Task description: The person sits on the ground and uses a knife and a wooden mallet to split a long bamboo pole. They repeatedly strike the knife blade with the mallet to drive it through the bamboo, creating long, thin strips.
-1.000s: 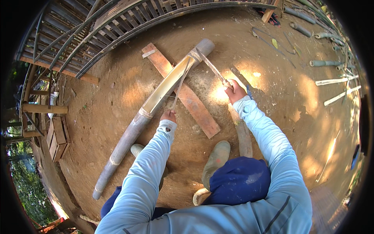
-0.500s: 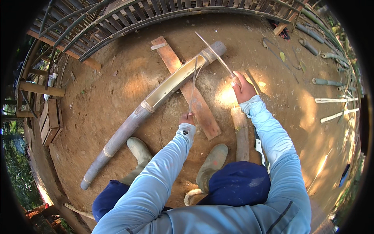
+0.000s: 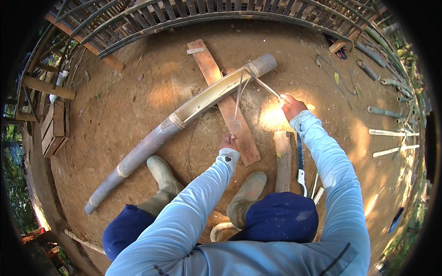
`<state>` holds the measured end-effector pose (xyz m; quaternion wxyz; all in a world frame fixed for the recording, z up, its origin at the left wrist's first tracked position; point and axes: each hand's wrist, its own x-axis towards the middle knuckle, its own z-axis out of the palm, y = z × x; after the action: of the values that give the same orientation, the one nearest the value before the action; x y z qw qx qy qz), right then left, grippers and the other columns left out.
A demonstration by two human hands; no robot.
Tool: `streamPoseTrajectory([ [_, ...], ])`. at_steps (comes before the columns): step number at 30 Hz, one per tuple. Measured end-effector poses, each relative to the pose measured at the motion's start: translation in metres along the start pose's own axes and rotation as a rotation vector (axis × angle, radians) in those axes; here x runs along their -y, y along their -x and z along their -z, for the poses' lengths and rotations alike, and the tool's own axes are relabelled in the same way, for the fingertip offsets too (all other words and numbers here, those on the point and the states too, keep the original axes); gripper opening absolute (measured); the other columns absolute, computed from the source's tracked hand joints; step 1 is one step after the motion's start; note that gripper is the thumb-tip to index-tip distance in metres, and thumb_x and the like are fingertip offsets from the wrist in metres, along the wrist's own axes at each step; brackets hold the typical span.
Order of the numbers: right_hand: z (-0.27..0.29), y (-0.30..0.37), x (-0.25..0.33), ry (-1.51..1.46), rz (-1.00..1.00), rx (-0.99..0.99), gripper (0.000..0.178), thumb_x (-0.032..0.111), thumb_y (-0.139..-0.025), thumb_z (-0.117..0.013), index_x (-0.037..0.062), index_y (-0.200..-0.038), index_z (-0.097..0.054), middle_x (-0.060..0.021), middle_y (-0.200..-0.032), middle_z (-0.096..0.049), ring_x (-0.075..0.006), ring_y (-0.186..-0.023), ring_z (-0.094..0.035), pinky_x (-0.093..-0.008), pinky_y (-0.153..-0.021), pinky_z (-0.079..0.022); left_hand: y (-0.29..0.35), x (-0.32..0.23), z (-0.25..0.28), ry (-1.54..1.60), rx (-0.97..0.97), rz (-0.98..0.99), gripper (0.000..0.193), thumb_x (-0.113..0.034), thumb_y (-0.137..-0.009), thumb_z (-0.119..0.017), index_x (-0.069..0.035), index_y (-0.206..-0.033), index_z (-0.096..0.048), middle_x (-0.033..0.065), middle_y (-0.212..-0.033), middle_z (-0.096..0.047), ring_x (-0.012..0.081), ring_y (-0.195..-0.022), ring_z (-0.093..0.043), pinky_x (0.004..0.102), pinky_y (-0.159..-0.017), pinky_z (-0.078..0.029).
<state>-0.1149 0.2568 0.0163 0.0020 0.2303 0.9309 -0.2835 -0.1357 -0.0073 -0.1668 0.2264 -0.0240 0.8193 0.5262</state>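
Note:
A long grey bamboo pole [image 3: 146, 142] lies slantwise before me, a long slot cut in its upper half showing the pale inside. My left hand [image 3: 229, 142] is closed round the near end of a thin stick [image 3: 237, 108], whose far part reaches the slot. In my right hand [image 3: 292, 107] is a thin rod-like stick [image 3: 265, 84], gripped by its near end. Its far tip meets the pole near the slot's upper right end; whether it touches the rim or sits inside, I cannot tell. The pole rests across a reddish wooden board [image 3: 239, 133].
A short log [image 3: 282, 163] lies by my right knee, beside a saw-like tool with a white handle [image 3: 301, 179]. Bamboo pieces [image 3: 384, 112] lie along the right. A slatted bamboo structure [image 3: 221, 11] spans the back; a wooden crate [image 3: 54, 129] stands left.
The right stick has swung down from above the pole, its tip now at the slot's upper right end. My left hand keeps its stick at the slot. The view has shifted slightly.

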Motion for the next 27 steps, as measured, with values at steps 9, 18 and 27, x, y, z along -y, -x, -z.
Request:
streamPoseTrajectory([
  [9, 0.003, 0.025, 0.033, -0.089, 0.054, -0.157, 0.046, 0.027, -0.090, -0.054, 0.0085, -0.131, -0.047, -0.0210, -0.106, -0.064, -0.0343, -0.095, -0.064, -0.0362, -0.082, -0.050, 0.014, 0.020, 0.009, -0.038, 0.004, -0.095, 0.028, -0.028, -0.095, -0.047, -0.005, -0.097, -0.062, 0.0199, -0.088, -0.064, 0.0337, -0.086, -0.061, 0.0407, -0.077, -0.046],
  [18, 0.029, 0.022, 0.080, -0.260, 0.057, -0.243, 0.042, 0.026, -0.093, -0.051, 0.0079, -0.130, -0.048, -0.0199, -0.101, -0.065, -0.0315, -0.094, -0.065, -0.0376, -0.081, -0.050, 0.017, 0.028, 0.012, -0.068, 0.016, -0.005, 0.031, -0.031, -0.093, -0.048, -0.004, -0.100, -0.061, 0.0243, -0.091, -0.063, 0.0426, -0.089, -0.060, 0.0467, -0.076, -0.046],
  [27, 0.034, 0.018, 0.082, 0.087, 0.059, -0.050, 0.042, 0.027, -0.095, -0.045, 0.0101, -0.134, -0.045, -0.0236, -0.113, -0.060, -0.0392, -0.106, -0.058, -0.0380, -0.090, -0.047, 0.026, 0.030, 0.012, -0.122, 0.034, -0.033, 0.031, -0.031, -0.093, -0.047, -0.003, -0.097, -0.059, 0.0259, -0.089, -0.062, 0.0451, -0.086, -0.058, 0.0482, -0.073, -0.046],
])
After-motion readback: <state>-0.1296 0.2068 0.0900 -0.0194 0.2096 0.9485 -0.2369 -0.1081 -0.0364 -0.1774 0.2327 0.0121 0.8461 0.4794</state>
